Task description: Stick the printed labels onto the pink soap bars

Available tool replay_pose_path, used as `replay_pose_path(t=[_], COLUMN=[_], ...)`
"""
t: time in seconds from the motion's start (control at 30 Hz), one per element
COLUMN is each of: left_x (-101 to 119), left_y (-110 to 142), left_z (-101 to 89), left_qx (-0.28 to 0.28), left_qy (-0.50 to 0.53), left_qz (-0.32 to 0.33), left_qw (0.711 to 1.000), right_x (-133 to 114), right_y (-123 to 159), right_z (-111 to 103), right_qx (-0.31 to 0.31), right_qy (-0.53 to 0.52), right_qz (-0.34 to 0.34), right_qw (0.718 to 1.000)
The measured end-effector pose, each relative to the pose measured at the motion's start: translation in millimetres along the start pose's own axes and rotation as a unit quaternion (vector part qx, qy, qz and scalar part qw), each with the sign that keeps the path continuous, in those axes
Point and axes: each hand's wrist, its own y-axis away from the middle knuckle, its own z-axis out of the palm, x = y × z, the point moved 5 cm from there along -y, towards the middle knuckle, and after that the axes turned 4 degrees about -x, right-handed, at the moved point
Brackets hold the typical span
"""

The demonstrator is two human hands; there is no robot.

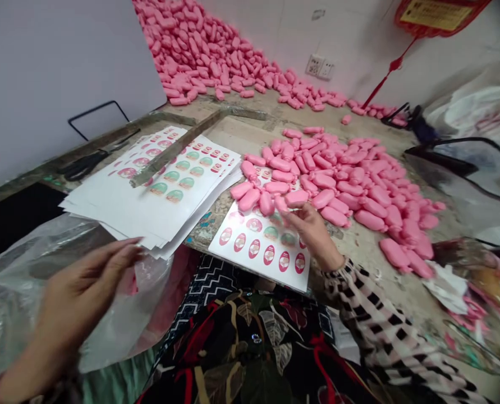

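My right hand [315, 233] reaches over a sheet of oval stickers [253, 241] at the table's front edge. Its thumb and forefinger close on a small pink sausage-shaped piece [280, 203] at the near side of a loose heap of the same pieces [351, 179]. At the left, my left hand [87, 286] hovers above a clear plastic bag [148, 303], close to the corner of a stack of sticker sheets [119, 207]. Its thumb and forefinger are pinched together; I cannot make out anything between them. Something pink shows through the bag.
A flat metal bar [178, 148] lies across the stacked sheets. Black-handled scissors [85, 164] rest left of them. A large pile of pink pieces [207, 50] fills the back corner against the wall. Clear plastic bags [477, 163] and a white scrap [448, 286] are at the right.
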Motion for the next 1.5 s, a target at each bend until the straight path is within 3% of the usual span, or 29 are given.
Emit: replay_pose_path(t=[0.03, 0.07, 0.17, 0.23, 0.3, 0.4, 0.43, 0.5, 0.57, 0.6, 0.67, 0.73, 0.83, 0.93, 1.13, 1.5], left_x=[13.0, 25.6, 58.6, 71.8, 79.2, 86.6, 88.7, 91.5, 95.2, 98.7, 107.7, 114.7, 119.6, 119.9, 117.9, 113.7], left_y=[3.4, 7.0, 18.8, 23.2, 24.4, 19.6, 16.8, 10.7, 6.6, 6.9, 13.0, 22.3, 30.1, 30.6, 27.5, 23.7], left_z=[26.0, 58.0, 147.2, 186.8, 209.5, 220.3, 221.3, 223.9, 229.6, 234.3, 247.0, 260.3, 272.5, 276.6, 278.2, 280.2], left_qx=[-0.052, -0.143, -0.368, -0.429, -0.449, -0.442, -0.44, -0.43, -0.405, -0.392, -0.377, -0.378, -0.371, -0.372, -0.391, -0.396], left_qy=[0.047, 0.12, 0.329, 0.411, 0.456, 0.461, 0.44, 0.338, 0.169, 0.077, -0.08, -0.187, -0.289, -0.343, -0.363, -0.341], left_qz=[-0.021, -0.039, -0.07, -0.077, -0.089, -0.089, -0.075, -0.022, 0.071, 0.132, 0.26, 0.355, 0.421, 0.438, 0.443, 0.431], left_qw=[0.997, 0.982, 0.867, 0.801, 0.764, 0.764, 0.779, 0.837, 0.896, 0.907, 0.885, 0.834, 0.775, 0.743, 0.72, 0.736], right_x=[-0.9, -2.2, -6.9, -7.2, -3.8, 9.7, 16.6, 29.3, 34.1, 34.4, 35.4, 37.1, 40.4, 42.2, 40.3, 41.0], right_y=[9.8, 21.5, 61.7, 83.0, 93.4, 91.1, 86.6, 75.1, 65.3, 61.4, 54.9, 50.4, 46.2, 43.9, 41.8, 39.2], right_z=[7.4, 17.1, 47.3, 56.2, 48.2, 9.8, -7.3, -43.5, -68.0, -73.2, -74.0, -69.8, -65.0, -63.8, -63.5, -65.9], right_qx=[-0.038, -0.081, -0.199, -0.245, -0.255, -0.224, -0.191, -0.074, 0.029, 0.057, 0.075, 0.071, 0.061, 0.053, 0.029, 0.011], right_qy=[-0.091, -0.166, -0.291, -0.306, -0.274, -0.139, -0.072, 0.097, 0.277, 0.35, 0.44, 0.477, 0.493, 0.501, 0.519, 0.502], right_qz=[0.027, 0.059, 0.136, 0.151, 0.124, 0.058, 0.047, 0.035, 0.007, -0.013, -0.044, -0.062, -0.068, -0.067, -0.08, -0.077], right_qw=[0.995, 0.981, 0.926, 0.907, 0.919, 0.963, 0.978, 0.992, 0.96, 0.935, 0.894, 0.874, 0.865, 0.861, 0.851, 0.861])
